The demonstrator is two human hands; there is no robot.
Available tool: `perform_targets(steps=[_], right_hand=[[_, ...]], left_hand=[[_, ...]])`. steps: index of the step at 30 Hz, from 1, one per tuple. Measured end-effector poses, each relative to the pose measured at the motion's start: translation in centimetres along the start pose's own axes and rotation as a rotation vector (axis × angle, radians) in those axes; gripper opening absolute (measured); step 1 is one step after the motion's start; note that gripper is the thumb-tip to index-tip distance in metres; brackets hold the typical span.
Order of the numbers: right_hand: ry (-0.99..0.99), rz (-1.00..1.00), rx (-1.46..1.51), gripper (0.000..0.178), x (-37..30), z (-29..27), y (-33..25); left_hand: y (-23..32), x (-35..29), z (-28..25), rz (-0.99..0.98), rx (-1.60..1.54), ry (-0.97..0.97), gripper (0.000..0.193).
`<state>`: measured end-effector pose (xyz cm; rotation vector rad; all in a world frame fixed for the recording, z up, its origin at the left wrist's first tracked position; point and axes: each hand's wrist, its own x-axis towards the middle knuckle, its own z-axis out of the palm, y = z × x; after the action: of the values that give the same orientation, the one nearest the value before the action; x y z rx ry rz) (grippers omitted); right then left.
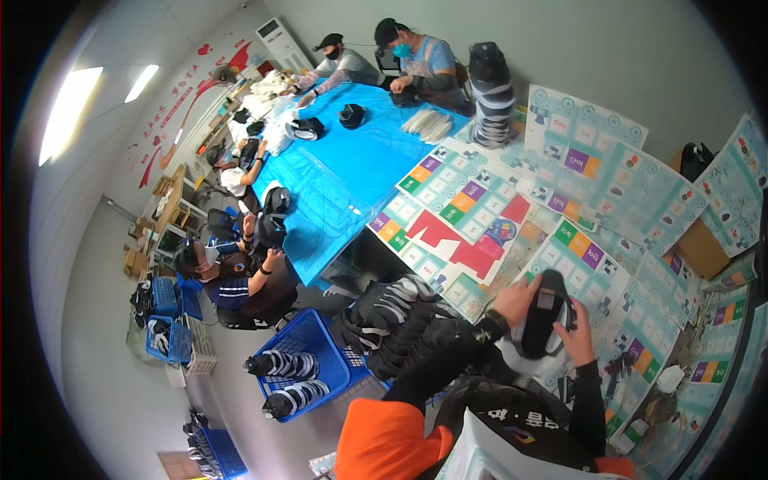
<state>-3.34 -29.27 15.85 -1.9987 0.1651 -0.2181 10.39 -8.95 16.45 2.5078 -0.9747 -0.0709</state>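
Note:
Between my two hands is a black shoe [538, 330] with a pale lower part, its opening turned up toward me. My left hand [516, 302] grips its left side, and my right hand [577, 334] is closed around the right edge. The shoe is held above a work surface covered with printed sheets [580, 268]. Some of the fingers are hidden behind the shoe. Just left of my left forearm lies a large heap of black and grey shoes [392, 320].
A blue basket [308, 324] holds stacked shoes on the left. Beyond it, several people work around a blue-covered table [344, 172] bearing shoes and a pile of white strips [426, 126]. A tall stack of shoes [492, 100] stands at the far edge of my surface.

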Motion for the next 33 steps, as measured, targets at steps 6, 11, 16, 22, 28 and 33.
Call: perform_targets(steps=[6,11,16,22,28,33], right_hand=[[0.078,-0.017,-0.050,0.026,-0.7,2.7,4.5],[0.047,-0.087,-0.067,0.014,-3.3,2.9,8.7],[0.024,-0.027,0.075,0.014,-3.7,3.2,10.7],[0.033,-0.035,-0.004,0.014,-4.1,2.7,11.9],[-0.034,0.303,0.270,0.024,-2.7,1.5,16.0],[-0.186,0.452,0.586,0.017,-1.3,0.3,12.4]], left_hand=[[-0.6,-7.1,8.1,-0.168,-0.257,0.073,0.043],[-1.8,-10.8,11.1,-0.186,-0.448,0.095,0.039],[-2.2,-11.5,13.3,-0.160,-0.545,0.112,0.034],[-1.5,-11.2,14.3,-0.123,-0.493,0.145,0.026],[0.5,-7.7,14.5,-0.367,-0.741,0.016,0.034],[-1.6,-5.2,15.3,-0.637,-1.073,-0.235,0.042]])
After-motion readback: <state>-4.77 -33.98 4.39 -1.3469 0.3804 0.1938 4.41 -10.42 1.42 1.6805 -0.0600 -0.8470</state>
